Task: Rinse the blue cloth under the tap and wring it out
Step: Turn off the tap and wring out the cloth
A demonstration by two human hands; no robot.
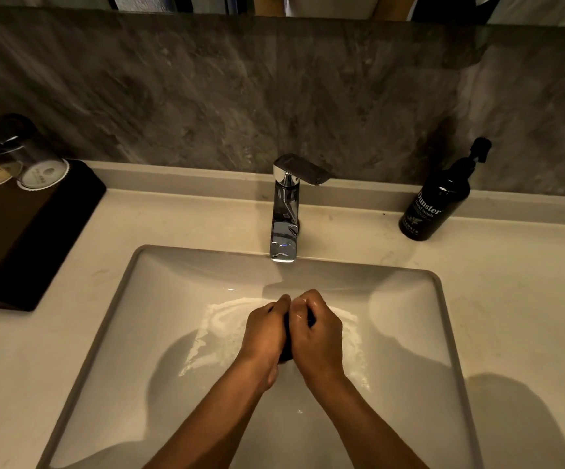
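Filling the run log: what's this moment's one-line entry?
stage: wringing | left hand + right hand: both clenched on blue cloth | over sink

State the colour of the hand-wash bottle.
Black with white lettering; hand-wash bottle shows in the head view.

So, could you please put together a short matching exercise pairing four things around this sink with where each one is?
Things:
1. blue cloth
2. hand wash bottle
3. tap
4. black tray

Places:
A. counter, far left
B. squeezed between the left hand and right hand
C. counter, back right
D. behind the basin, centre

Pairs: 1-B, 2-C, 3-D, 4-A
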